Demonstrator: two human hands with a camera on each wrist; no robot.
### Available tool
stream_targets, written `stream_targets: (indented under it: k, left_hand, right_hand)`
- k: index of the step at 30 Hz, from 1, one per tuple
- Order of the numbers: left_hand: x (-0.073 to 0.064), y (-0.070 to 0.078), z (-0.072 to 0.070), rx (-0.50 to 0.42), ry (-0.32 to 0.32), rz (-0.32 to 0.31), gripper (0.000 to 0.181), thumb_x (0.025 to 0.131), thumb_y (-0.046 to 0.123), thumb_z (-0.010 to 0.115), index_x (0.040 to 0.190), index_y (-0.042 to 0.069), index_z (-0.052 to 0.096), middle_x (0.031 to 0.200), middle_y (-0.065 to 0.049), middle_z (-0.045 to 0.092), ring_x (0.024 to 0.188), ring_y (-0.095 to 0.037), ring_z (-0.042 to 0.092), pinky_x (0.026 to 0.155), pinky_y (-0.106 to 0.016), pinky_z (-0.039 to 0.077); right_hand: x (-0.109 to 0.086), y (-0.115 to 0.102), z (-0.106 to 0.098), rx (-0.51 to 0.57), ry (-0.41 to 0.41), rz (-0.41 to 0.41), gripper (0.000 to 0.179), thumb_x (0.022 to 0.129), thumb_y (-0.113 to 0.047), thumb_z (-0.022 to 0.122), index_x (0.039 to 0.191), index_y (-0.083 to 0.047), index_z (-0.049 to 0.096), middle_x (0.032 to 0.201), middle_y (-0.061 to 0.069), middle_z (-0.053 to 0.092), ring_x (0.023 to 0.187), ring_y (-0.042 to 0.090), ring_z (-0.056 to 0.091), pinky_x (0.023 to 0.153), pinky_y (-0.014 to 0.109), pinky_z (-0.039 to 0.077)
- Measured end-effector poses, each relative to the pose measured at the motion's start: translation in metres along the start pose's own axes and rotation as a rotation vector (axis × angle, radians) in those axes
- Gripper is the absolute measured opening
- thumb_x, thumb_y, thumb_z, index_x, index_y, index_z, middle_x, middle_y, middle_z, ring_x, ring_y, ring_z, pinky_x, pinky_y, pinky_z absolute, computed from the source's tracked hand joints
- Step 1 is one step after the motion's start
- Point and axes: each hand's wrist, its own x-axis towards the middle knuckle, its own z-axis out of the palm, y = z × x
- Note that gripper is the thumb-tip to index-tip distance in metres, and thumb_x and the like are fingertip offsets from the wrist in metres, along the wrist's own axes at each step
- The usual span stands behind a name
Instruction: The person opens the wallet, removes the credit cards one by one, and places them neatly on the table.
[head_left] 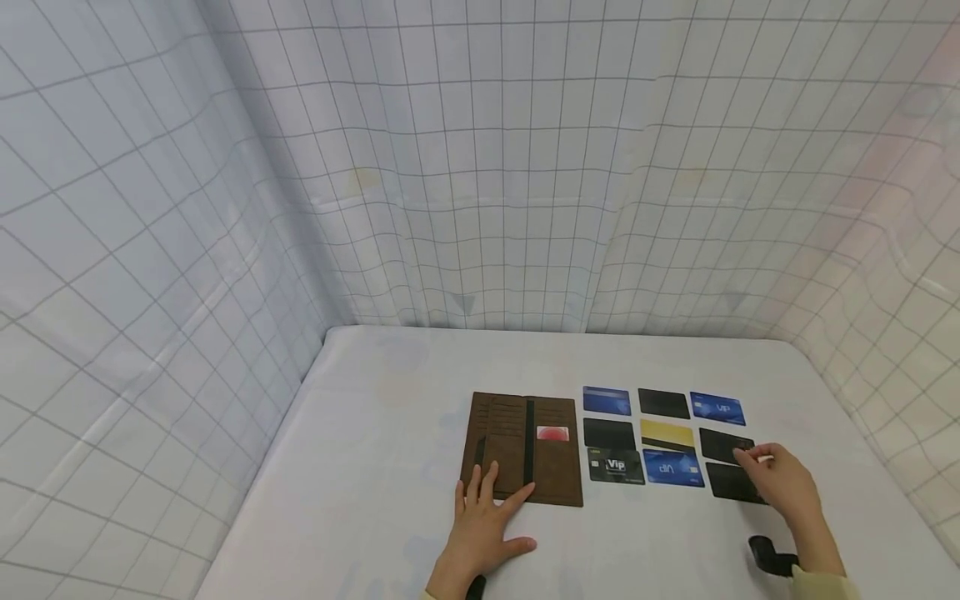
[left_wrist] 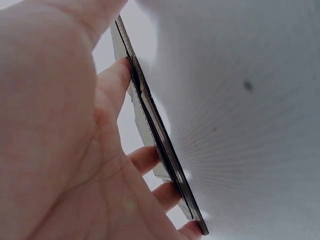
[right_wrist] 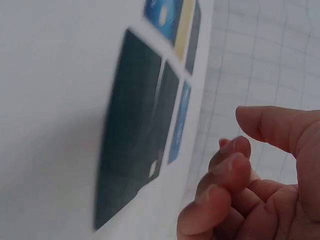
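Observation:
A brown wallet (head_left: 555,475) lies spread flat on the white table, a red-and-white card (head_left: 552,433) showing in its right half. My left hand (head_left: 480,525) rests with spread, straight fingers on the wallet's near edge; the left wrist view has the fingertips along the wallet's edge (left_wrist: 165,135). My right hand (head_left: 783,479) is over the right end of the laid-out cards, beside a black card (head_left: 723,446) and overlapping another black card (head_left: 731,482) in front of it. In the right wrist view its fingers (right_wrist: 205,210) are loosely bent, thumb apart, with nothing between them.
Right of the wallet lie several cards in rows, among them a yellow card (head_left: 667,433), a blue card (head_left: 673,468) and a dark Vip card (head_left: 615,465). White grid-patterned curtains (head_left: 480,167) enclose the table (head_left: 375,467) at the back and both sides.

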Motion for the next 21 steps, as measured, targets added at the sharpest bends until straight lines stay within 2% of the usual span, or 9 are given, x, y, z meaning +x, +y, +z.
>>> stream_targets:
  k: [5, 10, 13, 16, 21]
  left_hand:
    - [0.001, -0.001, -0.002, -0.004, 0.005, 0.004, 0.071, 0.077, 0.061, 0.065, 0.141, 0.036, 0.045, 0.149, -0.023, 0.024, 0.135, -0.049, 0.017, 0.099, -0.068, 0.017]
    - [0.001, -0.004, 0.001, -0.002, 0.009, 0.001, 0.072, 0.077, 0.061, 0.065, 0.141, 0.036, 0.045, 0.149, -0.024, 0.024, 0.135, -0.05, 0.017, 0.098, -0.069, 0.017]
    - [0.001, -0.005, 0.003, -0.002, 0.001, 0.007, 0.072, 0.077, 0.062, 0.064, 0.141, 0.036, 0.044, 0.149, -0.024, 0.023, 0.135, -0.05, 0.016, 0.099, -0.069, 0.016]
    - [0.001, -0.005, 0.004, 0.002, -0.006, 0.009, 0.073, 0.076, 0.062, 0.064, 0.141, 0.037, 0.044, 0.15, -0.023, 0.023, 0.135, -0.05, 0.015, 0.099, -0.069, 0.016]
    - [0.0, -0.003, 0.002, 0.002, -0.004, 0.009, 0.072, 0.077, 0.062, 0.064, 0.141, 0.037, 0.044, 0.149, -0.023, 0.024, 0.135, -0.05, 0.016, 0.098, -0.069, 0.017]
  right_hand:
    - [0.011, -0.06, 0.028, 0.025, -0.027, -0.295, 0.046, 0.092, -0.045, 0.058, 0.094, 0.001, 0.056, 0.071, 0.005, 0.051, 0.059, 0.02, 0.051, 0.051, 0.037, 0.043]
    - [0.02, -0.12, 0.067, 0.1, -0.156, -0.462, 0.03, 0.09, -0.034, 0.065, 0.089, -0.005, 0.058, 0.072, 0.002, 0.054, 0.059, 0.015, 0.051, 0.053, 0.031, 0.042]
    - [0.025, -0.142, 0.09, 0.101, -0.212, -0.51, 0.026, 0.088, -0.032, 0.068, 0.086, -0.008, 0.058, 0.071, -0.001, 0.054, 0.059, 0.013, 0.05, 0.054, 0.03, 0.042]
    - [0.026, -0.156, 0.109, 0.08, -0.25, -0.522, 0.027, 0.084, -0.032, 0.073, 0.087, -0.008, 0.06, 0.071, -0.002, 0.054, 0.06, 0.014, 0.05, 0.055, 0.031, 0.042]
    - [0.025, -0.17, 0.13, -0.044, -0.26, -0.506, 0.042, 0.073, -0.04, 0.081, 0.091, -0.009, 0.061, 0.072, -0.002, 0.053, 0.063, 0.015, 0.048, 0.056, 0.031, 0.041]
